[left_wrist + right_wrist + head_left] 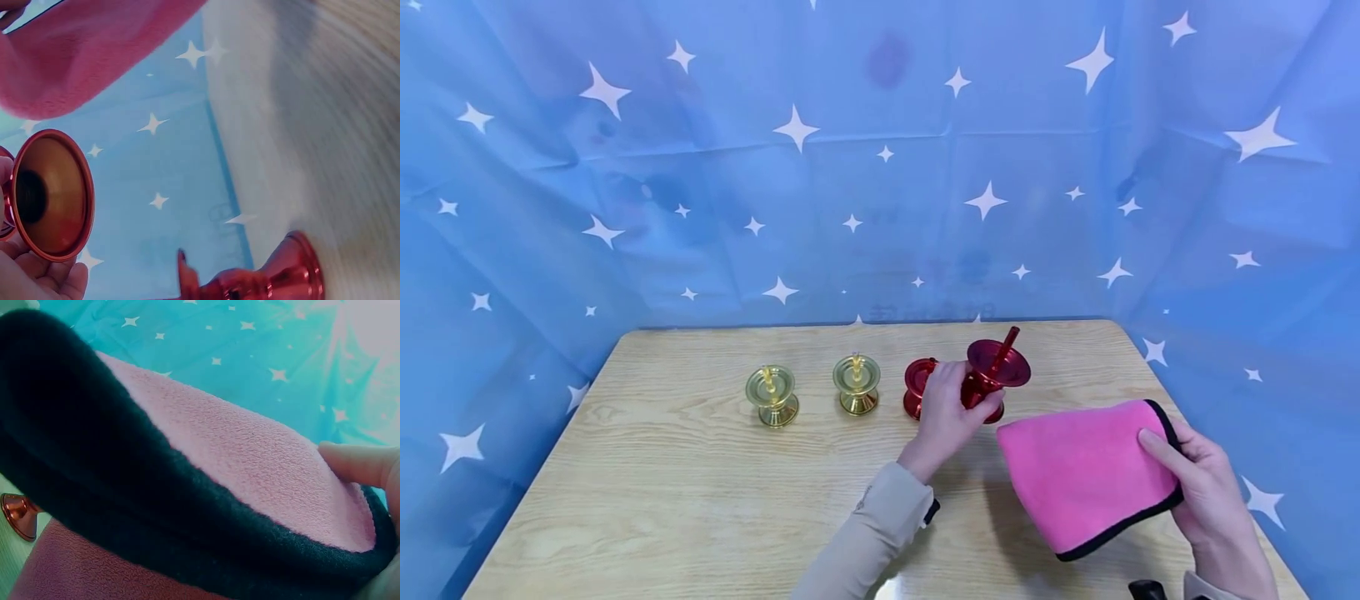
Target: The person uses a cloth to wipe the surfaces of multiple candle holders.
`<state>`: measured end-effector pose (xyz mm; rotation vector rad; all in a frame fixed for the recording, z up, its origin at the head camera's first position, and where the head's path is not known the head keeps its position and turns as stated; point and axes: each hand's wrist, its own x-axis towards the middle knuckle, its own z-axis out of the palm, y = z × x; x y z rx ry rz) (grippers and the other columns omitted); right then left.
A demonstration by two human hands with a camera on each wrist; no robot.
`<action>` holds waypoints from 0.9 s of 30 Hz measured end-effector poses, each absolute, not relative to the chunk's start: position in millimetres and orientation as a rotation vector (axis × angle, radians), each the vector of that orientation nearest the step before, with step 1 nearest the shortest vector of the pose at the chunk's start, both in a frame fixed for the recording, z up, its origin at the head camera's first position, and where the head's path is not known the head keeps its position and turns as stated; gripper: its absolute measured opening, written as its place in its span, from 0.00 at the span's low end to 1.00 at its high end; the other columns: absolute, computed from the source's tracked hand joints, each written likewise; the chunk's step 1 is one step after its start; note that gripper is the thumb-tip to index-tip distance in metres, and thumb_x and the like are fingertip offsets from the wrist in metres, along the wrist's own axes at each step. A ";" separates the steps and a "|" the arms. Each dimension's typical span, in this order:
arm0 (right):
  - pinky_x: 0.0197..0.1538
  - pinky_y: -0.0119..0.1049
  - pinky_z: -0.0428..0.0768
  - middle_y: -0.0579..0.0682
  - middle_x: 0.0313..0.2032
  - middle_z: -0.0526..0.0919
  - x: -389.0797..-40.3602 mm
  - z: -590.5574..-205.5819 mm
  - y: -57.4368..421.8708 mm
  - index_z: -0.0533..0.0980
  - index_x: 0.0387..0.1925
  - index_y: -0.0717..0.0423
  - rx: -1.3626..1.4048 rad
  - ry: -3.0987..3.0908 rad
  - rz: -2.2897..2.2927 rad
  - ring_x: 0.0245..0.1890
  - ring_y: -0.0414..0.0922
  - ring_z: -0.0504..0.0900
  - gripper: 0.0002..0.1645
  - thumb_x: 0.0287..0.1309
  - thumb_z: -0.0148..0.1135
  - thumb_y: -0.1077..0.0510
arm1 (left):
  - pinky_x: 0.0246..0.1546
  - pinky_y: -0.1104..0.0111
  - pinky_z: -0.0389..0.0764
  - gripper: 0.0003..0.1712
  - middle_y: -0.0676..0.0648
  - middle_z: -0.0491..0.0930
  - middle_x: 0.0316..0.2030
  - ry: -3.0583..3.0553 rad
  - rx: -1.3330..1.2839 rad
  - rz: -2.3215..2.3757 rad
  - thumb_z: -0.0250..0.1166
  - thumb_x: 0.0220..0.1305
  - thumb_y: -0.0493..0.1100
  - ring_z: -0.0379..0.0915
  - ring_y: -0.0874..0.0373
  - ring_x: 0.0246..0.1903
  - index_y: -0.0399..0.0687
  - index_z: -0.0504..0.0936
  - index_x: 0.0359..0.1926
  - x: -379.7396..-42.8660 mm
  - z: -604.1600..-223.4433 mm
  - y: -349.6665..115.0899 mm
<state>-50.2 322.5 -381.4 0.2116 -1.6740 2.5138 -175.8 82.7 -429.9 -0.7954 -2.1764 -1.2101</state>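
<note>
Above the table point(662, 500), a red holder point(988, 377) was gripped by the left hand point(946, 417); right of the holder, a cloth point(1090, 475) (pink, black-edged) was pinched by the right hand point(1213, 492).

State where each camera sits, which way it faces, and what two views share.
Head: head-worn, facing forward and down at the table; left hand and right hand show.
Left wrist: on that wrist, facing the held red holder; fingers of both hands show.
Right wrist: on that wrist, facing the pink cloth; right thumb shows.
Wrist views share the cloth.
</note>
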 end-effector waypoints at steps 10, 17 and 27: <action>0.24 0.34 0.80 0.47 0.31 0.84 -51.6 -373.6 305.8 0.82 0.44 0.53 0.039 -1.788 2.420 0.23 0.43 0.83 0.22 0.64 0.45 0.73 | 0.34 0.73 0.67 0.16 0.50 0.81 0.30 -2.053 -0.803 -1.353 0.72 0.48 0.45 0.67 0.58 0.33 0.43 0.80 0.36 -171.3 -415.3 55.7; 0.23 0.34 0.80 0.46 0.30 0.83 -54.8 -372.1 293.6 0.82 0.43 0.51 0.044 -1.856 2.384 0.23 0.42 0.83 0.21 0.64 0.46 0.73 | 0.33 0.74 0.68 0.15 0.50 0.82 0.30 -2.056 -0.749 -1.463 0.74 0.46 0.42 0.68 0.57 0.33 0.43 0.81 0.35 -165.8 -413.3 34.0; 0.23 0.33 0.80 0.45 0.27 0.82 -60.0 -369.5 282.8 0.82 0.39 0.50 0.009 -1.897 2.374 0.22 0.41 0.82 0.19 0.63 0.49 0.71 | 0.35 0.68 0.74 0.12 0.51 0.79 0.29 -2.185 -0.500 -1.842 0.73 0.48 0.42 0.70 0.59 0.35 0.45 0.84 0.35 -153.2 -406.1 9.5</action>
